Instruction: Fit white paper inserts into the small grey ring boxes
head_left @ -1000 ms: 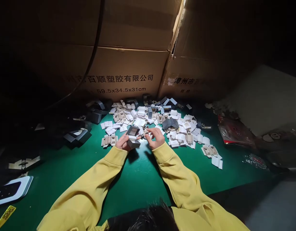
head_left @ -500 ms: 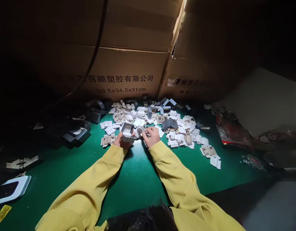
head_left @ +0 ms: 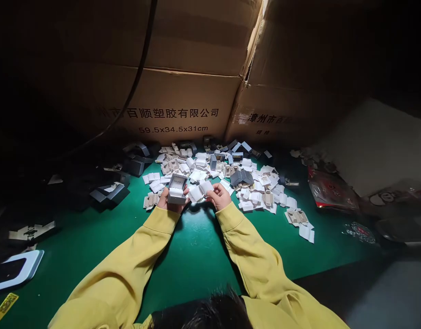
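Observation:
An open dark grey jewellery box (head_left: 176, 196) with a pale lining stands tilted up in my left hand (head_left: 164, 201), whose fingers wrap its sides. Dark lettering shows inside its lid. Just to the right, my right hand (head_left: 220, 196) pinches a folded white card insert (head_left: 201, 190) by its edge. The insert is close to the box, with a small gap between them. Behind both hands spreads a loose pile of white and beige folded card inserts (head_left: 265, 176). On that pile rests another dark open box (head_left: 241, 177).
More dark boxes (head_left: 109, 194) lie at the left of the green table (head_left: 197, 256). Large cardboard cartons (head_left: 183, 98) stand behind the pile, with a dark cable (head_left: 138, 73) hanging in front. A red plastic packet (head_left: 330, 188) lies right; a white-edged device (head_left: 34, 267) sits left.
My left hand has shifted slightly left and turned the box more upright. My right hand has moved a little right, and the white insert now shows its flat face.

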